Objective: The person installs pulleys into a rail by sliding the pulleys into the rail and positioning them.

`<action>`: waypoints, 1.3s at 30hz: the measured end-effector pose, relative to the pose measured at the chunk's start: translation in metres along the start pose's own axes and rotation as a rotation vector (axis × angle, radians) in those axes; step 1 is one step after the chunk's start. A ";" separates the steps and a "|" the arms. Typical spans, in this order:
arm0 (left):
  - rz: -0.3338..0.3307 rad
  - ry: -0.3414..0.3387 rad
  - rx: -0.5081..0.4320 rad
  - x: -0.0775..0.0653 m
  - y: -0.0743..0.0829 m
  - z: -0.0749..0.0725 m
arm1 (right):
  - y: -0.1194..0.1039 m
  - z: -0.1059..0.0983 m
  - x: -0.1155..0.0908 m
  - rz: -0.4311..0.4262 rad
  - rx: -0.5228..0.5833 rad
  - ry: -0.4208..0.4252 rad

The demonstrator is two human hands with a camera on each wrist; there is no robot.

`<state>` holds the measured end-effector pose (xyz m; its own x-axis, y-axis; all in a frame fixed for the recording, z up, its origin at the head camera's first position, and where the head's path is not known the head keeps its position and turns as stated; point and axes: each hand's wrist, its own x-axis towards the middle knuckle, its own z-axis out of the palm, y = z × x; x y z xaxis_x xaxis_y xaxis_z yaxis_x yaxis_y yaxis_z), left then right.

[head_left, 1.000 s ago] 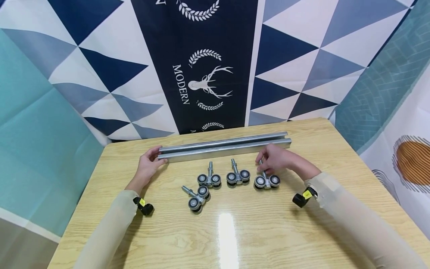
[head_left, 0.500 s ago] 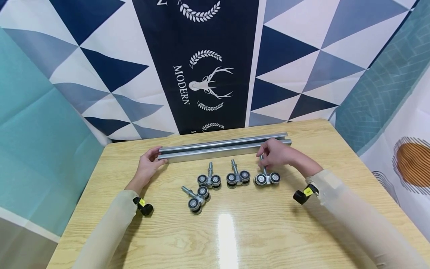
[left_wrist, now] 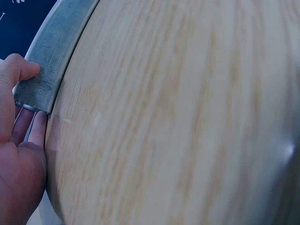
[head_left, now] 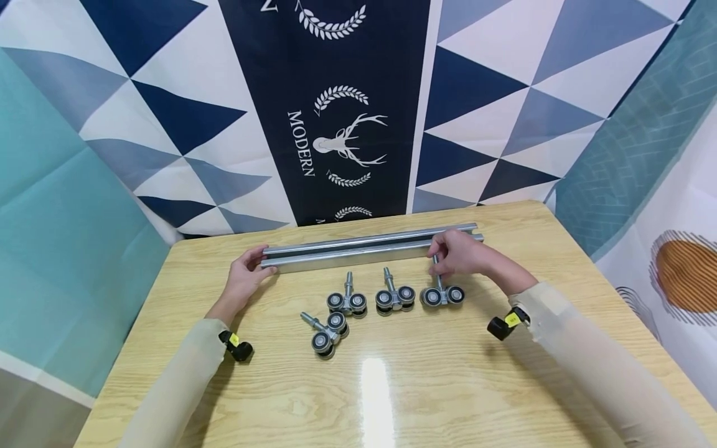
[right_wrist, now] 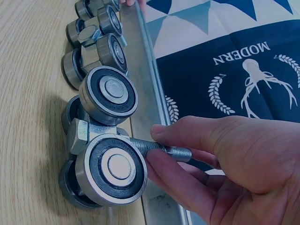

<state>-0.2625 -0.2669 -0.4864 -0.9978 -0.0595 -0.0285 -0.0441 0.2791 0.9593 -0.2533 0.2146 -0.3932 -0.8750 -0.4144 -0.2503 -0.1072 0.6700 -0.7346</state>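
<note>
At the left end of a grey metal channel rail [head_left: 358, 254], my left hand [head_left: 244, 280] grips it. The left wrist view shows the thumb [left_wrist: 29, 69] against the rail's face and fingertips at its end. My right hand [head_left: 462, 254] pinches the threaded bolt [right_wrist: 161, 149] of a twin-axle roller trolley [head_left: 442, 296], just in front of the rail's right part. Its wheels [right_wrist: 112, 169] point towards me, and the bolt points at the rail. Three similar trolleys lie to its left: one trolley [head_left: 395, 299], another [head_left: 346, 303], and a slanted one [head_left: 329, 336].
The wooden table [head_left: 280, 398] has its back edge just behind the rail. A patterned cloth [head_left: 347, 143] hangs behind it. Black wrist cameras sit on both wrists, near the sleeves.
My right hand has shifted the pinched trolley slightly away from me, nearer the rail. The left hand stays at the rail's end, and the other trolleys have kept their places.
</note>
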 end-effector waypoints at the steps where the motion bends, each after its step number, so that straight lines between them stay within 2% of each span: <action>1: 0.000 0.000 -0.005 0.000 0.000 0.000 | 0.000 0.000 0.000 -0.002 -0.008 0.002; 8: 0.005 -0.004 -0.004 -0.001 0.001 -0.001 | -0.004 -0.001 -0.001 -0.020 -0.077 0.018; 14: 0.004 -0.012 0.002 0.000 0.002 -0.001 | -0.007 -0.002 -0.005 -0.011 -0.088 0.029; 21: -0.009 -0.010 0.006 0.000 0.001 -0.002 | -0.011 -0.005 -0.010 -0.057 -0.185 0.037; 39: -0.017 -0.011 0.005 0.000 0.001 -0.001 | -0.016 -0.006 -0.017 -0.059 -0.162 -0.004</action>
<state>-0.2622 -0.2679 -0.4850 -0.9974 -0.0535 -0.0480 -0.0613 0.2824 0.9573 -0.2402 0.2146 -0.3732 -0.8633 -0.4578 -0.2123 -0.2332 0.7349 -0.6368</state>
